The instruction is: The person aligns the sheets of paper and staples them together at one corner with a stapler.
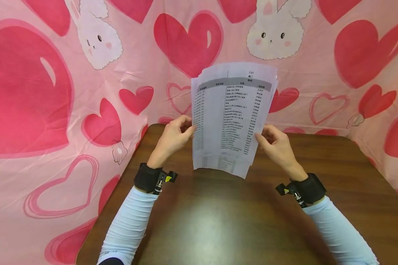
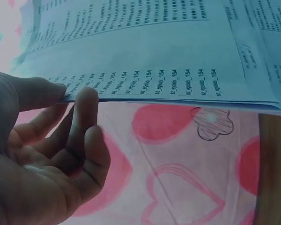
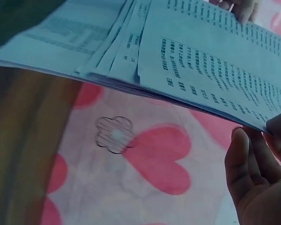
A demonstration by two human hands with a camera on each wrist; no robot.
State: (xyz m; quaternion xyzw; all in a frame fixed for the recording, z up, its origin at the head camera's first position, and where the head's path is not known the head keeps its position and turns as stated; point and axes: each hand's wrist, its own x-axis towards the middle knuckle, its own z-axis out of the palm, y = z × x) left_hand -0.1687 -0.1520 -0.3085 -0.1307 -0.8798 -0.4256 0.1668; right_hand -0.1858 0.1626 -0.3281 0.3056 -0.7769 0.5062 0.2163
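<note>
A loose stack of printed paper sheets (image 1: 230, 117) stands upright above the far part of the brown table (image 1: 219, 221), its sheets slightly fanned. My left hand (image 1: 175, 136) pinches the stack's left edge between thumb and fingers. My right hand (image 1: 273, 141) pinches the right edge. In the left wrist view the thumb and a fingertip (image 2: 86, 101) clamp the edge of the sheets (image 2: 154, 51). From the right wrist camera, several offset sheets (image 3: 178, 61) show, with my right fingers (image 3: 246, 154) under their edge.
A pink cloth with red hearts and white rabbits (image 1: 53, 92) hangs behind and to both sides of the table. Black wrist bands (image 1: 147, 177) sit over light blue sleeves. The table's rounded front left corner is near the cloth.
</note>
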